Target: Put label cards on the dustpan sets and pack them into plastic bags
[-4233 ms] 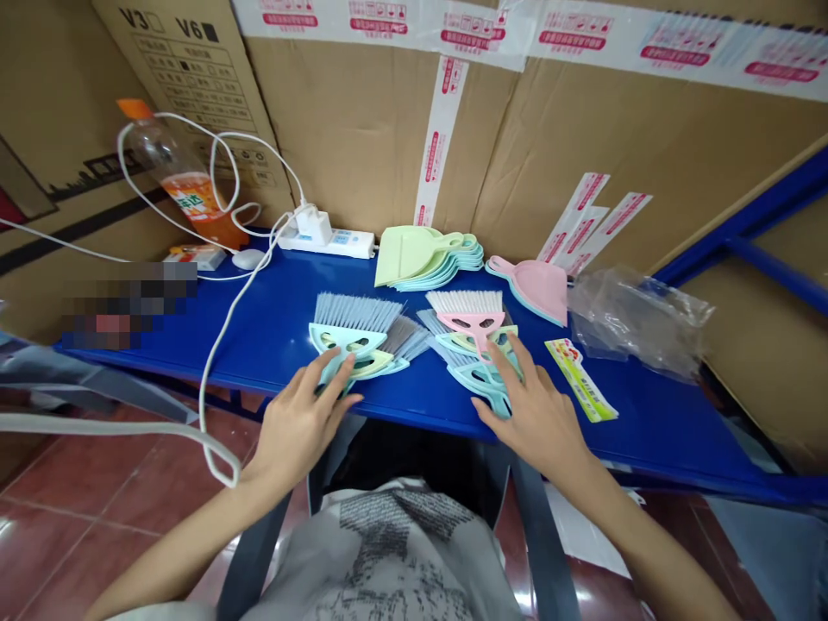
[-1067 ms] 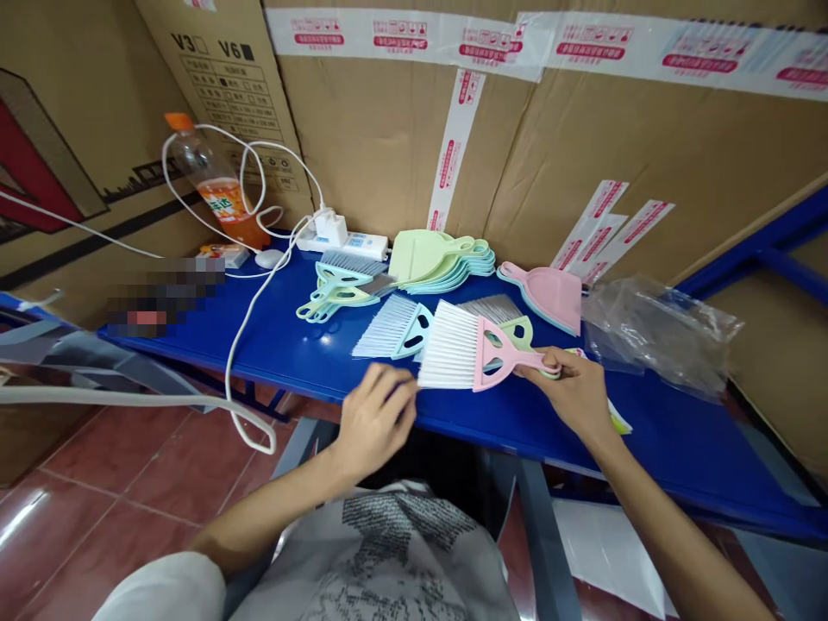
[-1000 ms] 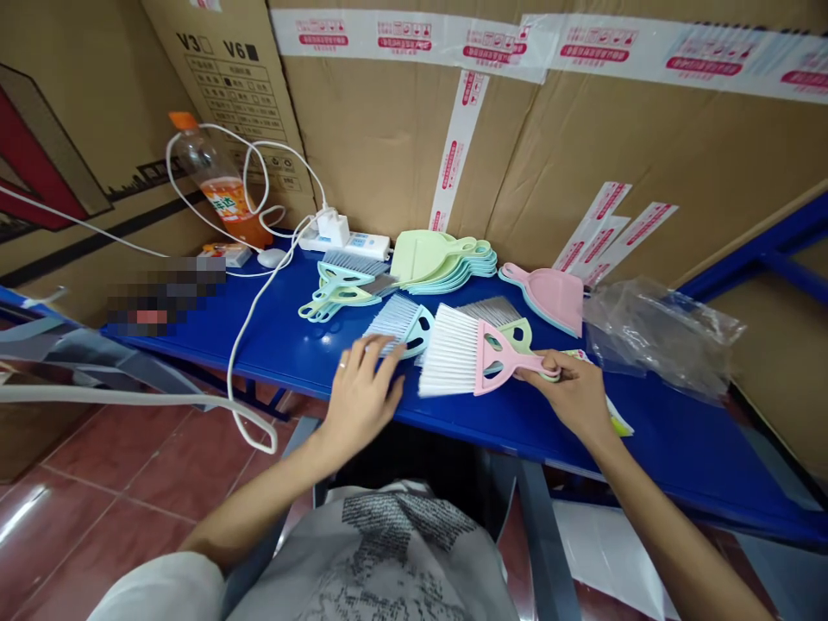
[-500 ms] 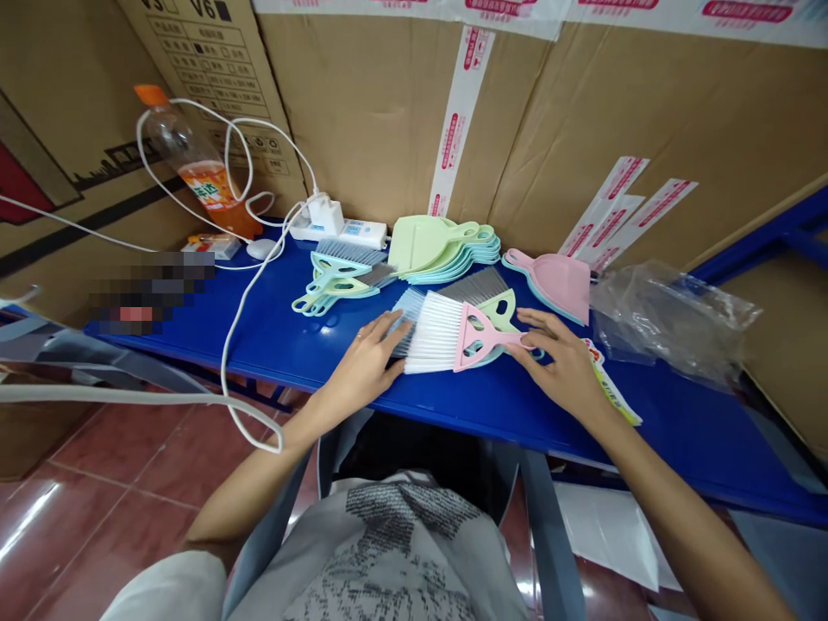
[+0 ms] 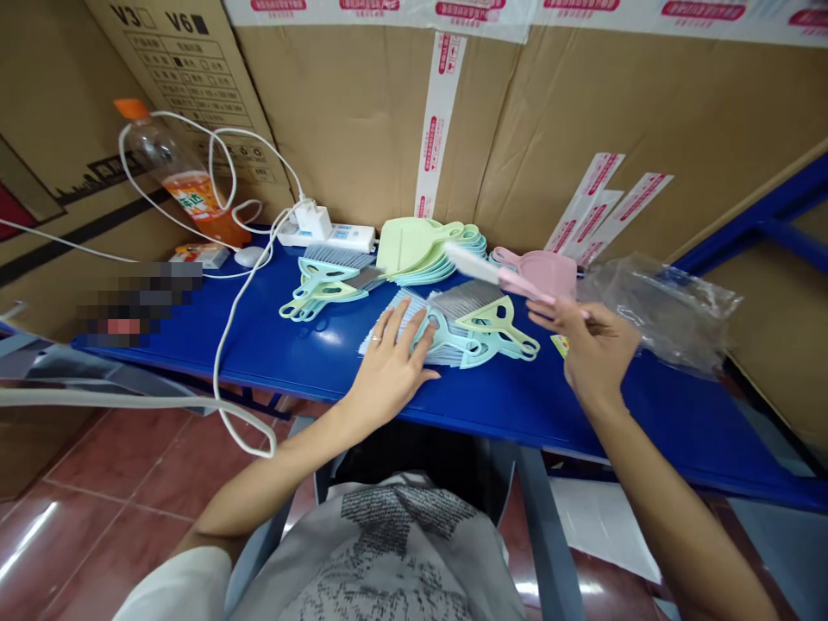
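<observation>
Beside the right hand (image 5: 596,349), grasping a white-bristled pink plastic brush (image 5: 511,280), the left hand (image 5: 388,379) spreads unclenched over light-blue plastic brushes (image 5: 455,340).

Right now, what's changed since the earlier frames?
Right hand has lifted the pink brush up off the right pile, which now lies turned sideways. Left hand has left the left pile, now farther back by the power strip, and lies over a blue brush. Unmoved: dustpan stack, pink dustpan, bottle.
</observation>
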Available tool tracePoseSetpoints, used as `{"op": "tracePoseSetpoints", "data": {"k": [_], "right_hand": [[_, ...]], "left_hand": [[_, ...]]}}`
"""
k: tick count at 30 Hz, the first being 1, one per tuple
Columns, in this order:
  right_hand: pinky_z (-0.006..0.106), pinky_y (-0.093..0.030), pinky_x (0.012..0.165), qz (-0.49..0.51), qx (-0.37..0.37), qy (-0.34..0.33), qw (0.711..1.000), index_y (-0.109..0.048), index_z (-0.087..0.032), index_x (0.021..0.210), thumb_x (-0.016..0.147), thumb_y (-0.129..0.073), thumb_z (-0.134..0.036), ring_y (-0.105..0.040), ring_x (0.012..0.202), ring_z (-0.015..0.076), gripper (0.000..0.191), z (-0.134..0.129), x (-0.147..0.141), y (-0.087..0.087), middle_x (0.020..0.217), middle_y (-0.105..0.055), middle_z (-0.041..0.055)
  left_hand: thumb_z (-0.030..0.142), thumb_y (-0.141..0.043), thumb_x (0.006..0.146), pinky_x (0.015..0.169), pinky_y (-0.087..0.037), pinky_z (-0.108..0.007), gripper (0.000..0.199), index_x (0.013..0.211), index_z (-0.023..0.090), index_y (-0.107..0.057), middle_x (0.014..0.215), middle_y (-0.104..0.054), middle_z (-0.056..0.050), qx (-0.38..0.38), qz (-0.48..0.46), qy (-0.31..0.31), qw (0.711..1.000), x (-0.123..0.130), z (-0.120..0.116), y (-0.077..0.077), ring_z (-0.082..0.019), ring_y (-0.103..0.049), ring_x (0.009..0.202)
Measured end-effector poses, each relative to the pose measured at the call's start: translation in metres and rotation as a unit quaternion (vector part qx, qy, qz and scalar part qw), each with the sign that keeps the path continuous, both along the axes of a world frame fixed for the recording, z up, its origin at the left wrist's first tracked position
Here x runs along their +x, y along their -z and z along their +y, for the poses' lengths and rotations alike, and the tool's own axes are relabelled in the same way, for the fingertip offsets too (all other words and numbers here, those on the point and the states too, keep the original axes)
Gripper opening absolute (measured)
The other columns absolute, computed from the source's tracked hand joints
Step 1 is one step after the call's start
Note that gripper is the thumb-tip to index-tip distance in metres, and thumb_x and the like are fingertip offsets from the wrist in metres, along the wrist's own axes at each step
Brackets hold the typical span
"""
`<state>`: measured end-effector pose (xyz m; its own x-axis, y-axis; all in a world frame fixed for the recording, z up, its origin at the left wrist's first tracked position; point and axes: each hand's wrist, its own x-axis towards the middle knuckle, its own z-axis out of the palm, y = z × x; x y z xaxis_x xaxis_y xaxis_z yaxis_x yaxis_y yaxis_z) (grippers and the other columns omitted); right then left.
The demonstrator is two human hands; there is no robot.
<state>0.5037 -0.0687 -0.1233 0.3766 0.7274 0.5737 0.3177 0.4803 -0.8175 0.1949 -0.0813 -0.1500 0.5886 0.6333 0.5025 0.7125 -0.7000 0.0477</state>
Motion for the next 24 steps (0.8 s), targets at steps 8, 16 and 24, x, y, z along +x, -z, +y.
{"op": "tracePoseSetpoints", "data": {"k": [8,16,24], "right_hand": [[0.043,-0.065,0.08,-0.203,0.04,0.197,0.958,-0.083,-0.023,0.091,0.102,-0.078,-0.045,-0.084,0.089,0.0311,0.026,-0.036,0.053,-0.006,0.107,-0.088,0.0119],[0.039,-0.063,0.069,-0.325,-0.003,0.251,0.912,-0.067,-0.026,0.089,0.1,-0.074,-0.05,-0.081,0.074,0.0279,0.027,-0.056,0.091,0.032,0.093,-0.086,0.0096],[0.053,-0.058,0.106,-0.538,-0.049,0.151,0.828,-0.073,-0.016,0.133,0.11,-0.062,-0.054,-0.073,0.124,0.0401,0.046,-0.062,0.032,0.004,0.135,-0.078,0.0227]], "left_hand": [[0.043,-0.095,0.089,0.14,-0.024,-0.061,0.109,0.176,0.015,-0.036,0.185,-0.029,-0.024,-0.073,0.167,0.178,0.967,0.061,0.053,-0.03,-0.043,-0.019,0.175],[0.049,-0.087,0.095,0.112,-0.054,-0.049,0.08,0.161,0.013,-0.057,0.156,-0.065,-0.022,0.009,0.194,0.162,0.968,0.06,0.046,-0.027,-0.04,-0.063,0.137],[0.054,-0.079,0.101,0.136,-0.032,-0.068,0.092,0.178,0.024,-0.037,0.185,-0.03,-0.022,-0.056,0.104,0.078,0.99,-0.021,0.031,-0.012,-0.047,-0.02,0.174]]}}
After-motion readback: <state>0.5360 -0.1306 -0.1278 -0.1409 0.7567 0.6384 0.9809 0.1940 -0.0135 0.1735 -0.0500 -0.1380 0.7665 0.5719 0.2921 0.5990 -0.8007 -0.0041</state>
